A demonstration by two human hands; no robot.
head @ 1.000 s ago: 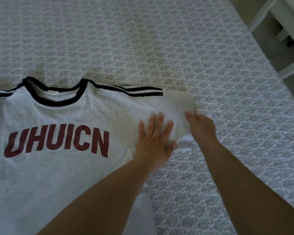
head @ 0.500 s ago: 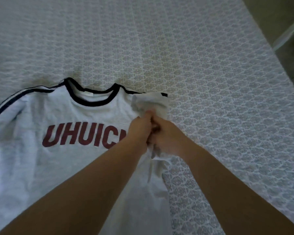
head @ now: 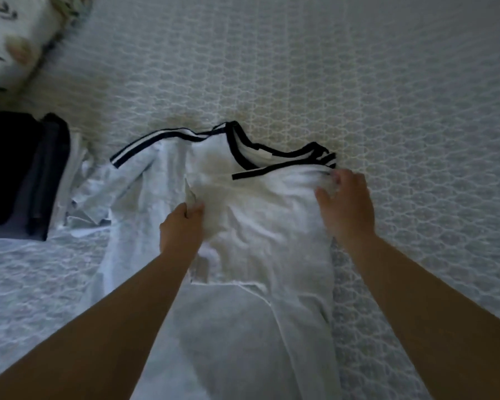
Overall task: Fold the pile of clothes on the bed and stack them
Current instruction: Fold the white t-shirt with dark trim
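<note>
A white T-shirt with a black collar and black-striped sleeves lies on the patterned bedspread. Its right side is folded over the chest, so the red lettering is hidden. My left hand pinches the folded edge near the shirt's middle. My right hand grips the cloth at the right shoulder, just below the collar. The left sleeve still lies spread out toward the left.
A stack of folded dark clothes sits at the left edge of the bed. A leaf-patterned pillow lies at the top left corner. Bare bedspread stretches beyond the shirt and to its right.
The right sleeve and side have been pulled over the chest, covering the lettering. My hands have moved apart, left to the fold edge, right to the shoulder. The view has shifted left.
</note>
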